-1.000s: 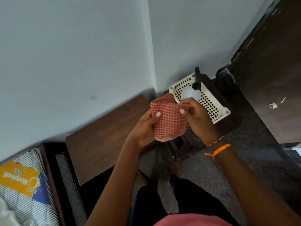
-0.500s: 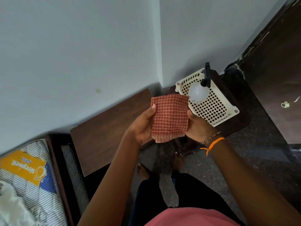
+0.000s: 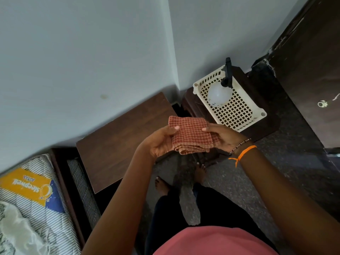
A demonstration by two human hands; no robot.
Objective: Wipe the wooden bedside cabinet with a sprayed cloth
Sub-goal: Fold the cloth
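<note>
1. The cloth (image 3: pixel 192 137), red-checked and folded into a thick pad, is held flat between both hands, above the floor in front of the person and near the front right corner of the cabinet (image 3: pixel 125 142).
2. The left hand (image 3: pixel 161 142) grasps the cloth's left edge, thumb on top and fingers curled beneath it.
3. The right hand (image 3: pixel 222 136) grasps the right edge in the same way, thumb pressed on the upper face, fingers under the folds. An orange thread (image 3: pixel 242 153) and a beaded band circle that wrist.
4. The cloth lies between the two palms, its folded layers showing along the near edge; it does not touch the cabinet.
5. The cabinet, dark brown wood, stands against the wall to the left of the hands, its top bare.
6. To the right of the cabinet, in the corner, a white basket (image 3: pixel 244 111) sits on a dark stool (image 3: pixel 191 102); a spray bottle (image 3: pixel 219 93) with a black trigger head stands inside the basket, well apart from both hands.
7. A mattress (image 3: pixel 27 196) with a yellow label lies at lower left, beside the cabinet.
8. Bare feet stand on the speckled floor (image 3: pixel 294 153) below the cloth.
</note>
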